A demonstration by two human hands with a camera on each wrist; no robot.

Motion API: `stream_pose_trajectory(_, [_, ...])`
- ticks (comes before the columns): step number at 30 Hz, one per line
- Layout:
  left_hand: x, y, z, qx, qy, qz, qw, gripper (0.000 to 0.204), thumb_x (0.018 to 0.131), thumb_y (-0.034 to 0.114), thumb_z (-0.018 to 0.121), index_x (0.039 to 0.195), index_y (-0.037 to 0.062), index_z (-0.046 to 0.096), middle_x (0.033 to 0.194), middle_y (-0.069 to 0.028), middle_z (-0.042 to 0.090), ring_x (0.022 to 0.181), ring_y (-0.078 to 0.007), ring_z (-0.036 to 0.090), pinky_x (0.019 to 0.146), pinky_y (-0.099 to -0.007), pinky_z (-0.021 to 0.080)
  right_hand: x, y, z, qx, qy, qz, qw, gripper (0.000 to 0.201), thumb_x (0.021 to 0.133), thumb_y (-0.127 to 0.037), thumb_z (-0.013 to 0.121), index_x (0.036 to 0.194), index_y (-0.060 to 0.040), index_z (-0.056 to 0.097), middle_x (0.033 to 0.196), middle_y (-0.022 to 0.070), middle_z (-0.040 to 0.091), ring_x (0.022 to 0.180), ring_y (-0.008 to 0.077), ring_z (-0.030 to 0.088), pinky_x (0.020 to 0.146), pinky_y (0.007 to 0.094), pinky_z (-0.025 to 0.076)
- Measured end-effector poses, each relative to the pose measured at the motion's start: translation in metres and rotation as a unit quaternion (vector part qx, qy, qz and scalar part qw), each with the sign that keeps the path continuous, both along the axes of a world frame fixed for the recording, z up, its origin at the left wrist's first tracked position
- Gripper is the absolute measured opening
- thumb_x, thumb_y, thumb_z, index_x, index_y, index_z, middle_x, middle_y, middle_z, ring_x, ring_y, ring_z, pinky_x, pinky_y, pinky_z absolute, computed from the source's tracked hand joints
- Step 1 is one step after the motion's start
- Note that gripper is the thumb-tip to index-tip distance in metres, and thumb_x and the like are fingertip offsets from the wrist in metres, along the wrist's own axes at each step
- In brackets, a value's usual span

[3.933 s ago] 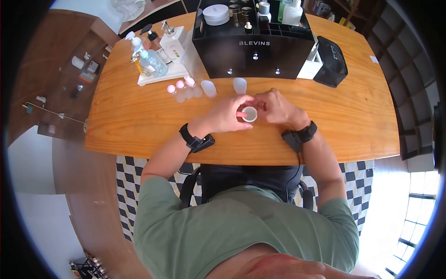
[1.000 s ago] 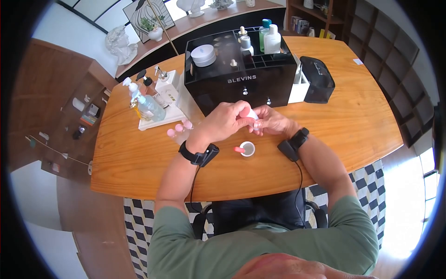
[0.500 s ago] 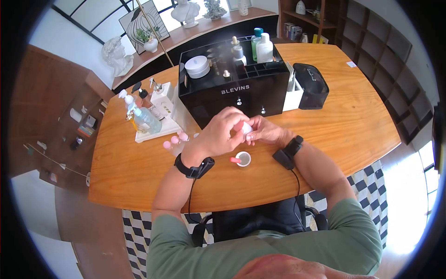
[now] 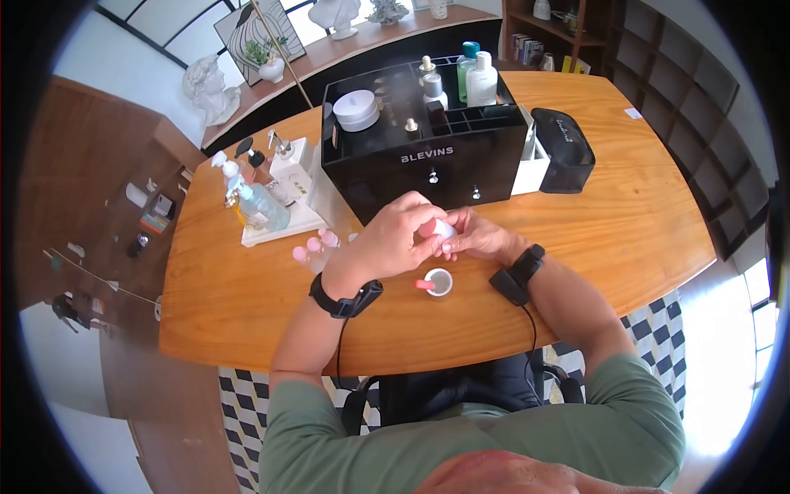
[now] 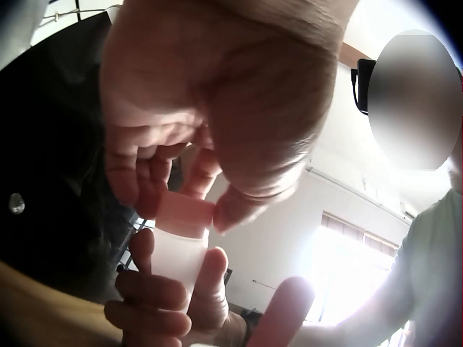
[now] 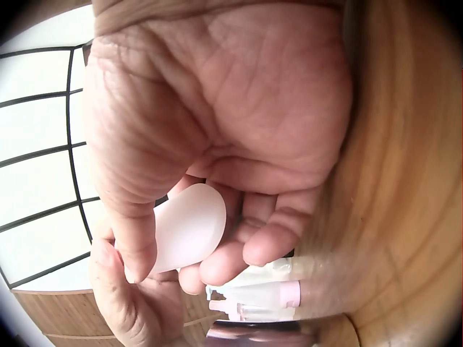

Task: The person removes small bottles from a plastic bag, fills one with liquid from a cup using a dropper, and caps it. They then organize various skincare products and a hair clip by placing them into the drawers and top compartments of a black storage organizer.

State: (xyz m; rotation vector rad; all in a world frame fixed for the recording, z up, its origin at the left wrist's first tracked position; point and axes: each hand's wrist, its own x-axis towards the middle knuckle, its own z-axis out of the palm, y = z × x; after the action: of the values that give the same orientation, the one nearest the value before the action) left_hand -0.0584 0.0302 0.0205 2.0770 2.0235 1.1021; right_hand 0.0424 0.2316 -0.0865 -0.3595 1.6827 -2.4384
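My hands meet above the desk, in front of the black cosmetics organiser, around a small frosted squeeze bottle (image 5: 177, 259). The left hand (image 4: 385, 243) pinches the bottle's pink cap (image 5: 184, 215) from above between thumb and fingers. Below the cap, the right hand (image 4: 481, 235) grips the frosted body; its rounded end shows under the thumb in the right wrist view. The cap sits on the neck, and the bottle is tilted in the head view. A little white cup (image 4: 449, 288) with a pink stick (image 4: 424, 285) leaning in it stands on the desk nearer the body.
Small clear bottles with pink caps (image 4: 314, 245) stand left of the left hand. Pump bottles (image 4: 263, 207) share a white tray (image 4: 284, 233) further left. Behind the hands is the black organiser (image 4: 387, 181), with a black case (image 4: 564, 148) at its right.
Since the earliest frame, the left hand has released the white cup, which now stands on the desk. The frosted bottle has come between both hands. The head view has tilted upward.
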Motion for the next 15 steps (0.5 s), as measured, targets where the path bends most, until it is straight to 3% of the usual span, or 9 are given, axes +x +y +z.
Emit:
stream_pose_trajectory(5, [-0.011, -0.001, 0.002, -0.028, 0.003, -0.018, 0.999, 0.034, 0.085, 0.023, 0.083, 0.108, 0.0006, 0.071, 0.098, -0.0135, 0.067, 0.082, -0.0312, 0.068, 0.072, -0.0376, 0.057, 0.003, -0.004, 0.007, -0.014, -0.023, -0.008, 1.000, 0.025, 0.090, -0.011, 0.082, 0.114, -0.0041, 0.075, 0.092, 0.0034, 0.076, 0.079, 0.0094, 0.068, 0.070, 0.0240, 0.054])
stream_pose_trajectory(9, [-0.004, -0.003, 0.003, -0.063, 0.012, 0.074, 0.995, 0.043, 0.082, 0.024, 0.086, 0.115, 0.0012, 0.068, 0.103, -0.0149, 0.070, 0.093, -0.0337, 0.070, 0.079, -0.0415, 0.057, 0.001, -0.004, 0.004, -0.006, -0.019, -0.037, 0.999, 0.028, 0.088, -0.012, 0.084, 0.113, -0.0039, 0.076, 0.090, 0.0033, 0.075, 0.078, 0.0091, 0.068, 0.068, 0.0232, 0.054])
stream_pose_trajectory(11, [-0.006, 0.002, 0.005, 0.064, 0.042, -0.005, 0.997, 0.043, 0.084, 0.024, 0.084, 0.116, 0.0009, 0.067, 0.101, -0.0149, 0.070, 0.091, -0.0343, 0.071, 0.077, -0.0418, 0.057, 0.001, -0.003, 0.004, -0.010, -0.013, -0.032, 0.999, 0.028, 0.088, -0.012, 0.084, 0.113, -0.0038, 0.076, 0.089, 0.0024, 0.075, 0.079, 0.0083, 0.068, 0.068, 0.0233, 0.055])
stream_pose_trajectory(13, [-0.011, 0.000, 0.001, 0.042, 0.022, -0.034, 0.998, 0.041, 0.085, 0.023, 0.083, 0.117, 0.0008, 0.067, 0.105, -0.0152, 0.070, 0.090, -0.0340, 0.070, 0.077, -0.0408, 0.058, 0.002, -0.004, 0.004, -0.006, -0.017, -0.034, 0.999, 0.028, 0.087, -0.013, 0.084, 0.113, -0.0041, 0.076, 0.089, 0.0020, 0.075, 0.079, 0.0081, 0.068, 0.068, 0.0232, 0.055])
stream_pose_trajectory(15, [-0.013, 0.001, -0.001, -0.058, 0.035, 0.027, 0.997, 0.039, 0.085, 0.018, 0.082, 0.117, 0.0013, 0.068, 0.111, -0.0153, 0.069, 0.094, -0.0332, 0.070, 0.082, -0.0403, 0.058, 0.002, -0.004, 0.005, 0.003, -0.017, -0.035, 0.999, 0.029, 0.087, -0.013, 0.085, 0.113, -0.0044, 0.076, 0.089, 0.0017, 0.075, 0.079, 0.0078, 0.068, 0.068, 0.0231, 0.055])
